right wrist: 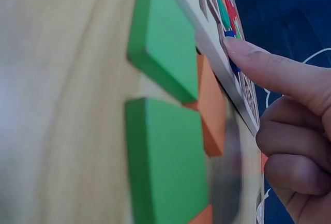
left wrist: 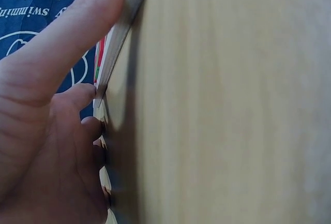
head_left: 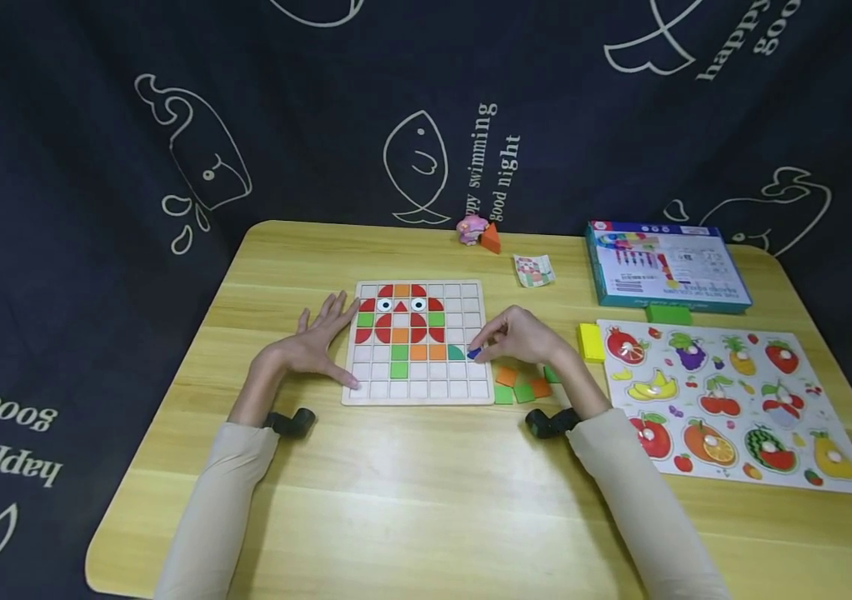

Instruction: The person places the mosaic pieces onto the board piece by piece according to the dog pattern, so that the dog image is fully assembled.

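A white grid board [head_left: 418, 390] lies on the table, with red, orange, green and eye-marked pieces set in its squares as an owl-like figure. My left hand [head_left: 312, 343] spreads along the board's left side, thumb at the lower left corner and fingertips by the upper left edge. Between the thumb and finger of my right hand [head_left: 522, 335] is a small blue piece [head_left: 474, 354], pinched at the board's right side. Beside it, a teal quarter-round piece [head_left: 456, 352] sits in a square. The blue piece is partly covered by fingers in the right wrist view.
Loose green tiles [right wrist: 168, 157] and orange tiles [right wrist: 211, 110] lie just right of the board. Farther right is a fruit puzzle board [head_left: 741, 408], with a yellow block [head_left: 590, 342] at its edge. Behind stand a box [head_left: 666, 267], a picture card [head_left: 534, 271] and a pink figure [head_left: 472, 228].
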Demonstrator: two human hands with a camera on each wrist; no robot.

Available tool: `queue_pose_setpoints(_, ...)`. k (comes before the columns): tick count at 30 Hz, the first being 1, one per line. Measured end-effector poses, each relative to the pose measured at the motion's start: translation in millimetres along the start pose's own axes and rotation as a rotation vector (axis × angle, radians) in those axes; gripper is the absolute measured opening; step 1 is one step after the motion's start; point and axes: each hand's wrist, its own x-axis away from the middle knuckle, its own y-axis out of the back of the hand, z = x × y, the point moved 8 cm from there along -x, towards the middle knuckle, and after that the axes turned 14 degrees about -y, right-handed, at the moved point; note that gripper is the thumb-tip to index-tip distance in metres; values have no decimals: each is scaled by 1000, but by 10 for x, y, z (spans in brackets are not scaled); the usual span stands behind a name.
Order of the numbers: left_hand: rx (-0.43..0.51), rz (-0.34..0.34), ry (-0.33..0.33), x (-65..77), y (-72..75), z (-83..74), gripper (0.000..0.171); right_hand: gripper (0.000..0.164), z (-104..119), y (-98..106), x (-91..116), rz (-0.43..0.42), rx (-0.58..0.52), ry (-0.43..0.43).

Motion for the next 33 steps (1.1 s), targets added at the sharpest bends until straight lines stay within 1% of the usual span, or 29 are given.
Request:
queue_pose_setpoints(8, 2, 1, -10, 3, -6, 6, 138, 14, -19, -46, -49, 53, -55, -26)
queue_pose_setpoints(12, -6, 1, -18, 3, -9, -4, 137, 15, 17, -34, -49, 61, -34, -11)
queue_pose_setpoints(15, -8, 1, -22, -1, -11, -6, 137, 15, 21, -16, -44, 59, -15, -17)
queue_pose_setpoints(19, -8, 4, -24, -7, -12, -5, 137, 15, -12, 11, -50, 53, -16, -40)
queue_pose_setpoints(25, -5, 4, -16, -2, 2, -13, 138, 15, -6, 20, -56, 65, -12, -30)
queue_pose_setpoints(29, -9, 7, -15, -1, 2, -12, 138, 14, 8, 39, -58, 51, 27, -35)
queue_pose_setpoints(33, -14, 10, -11, 0, 5, -1, 138, 14, 38, 37, -68, 58, 52, -13)
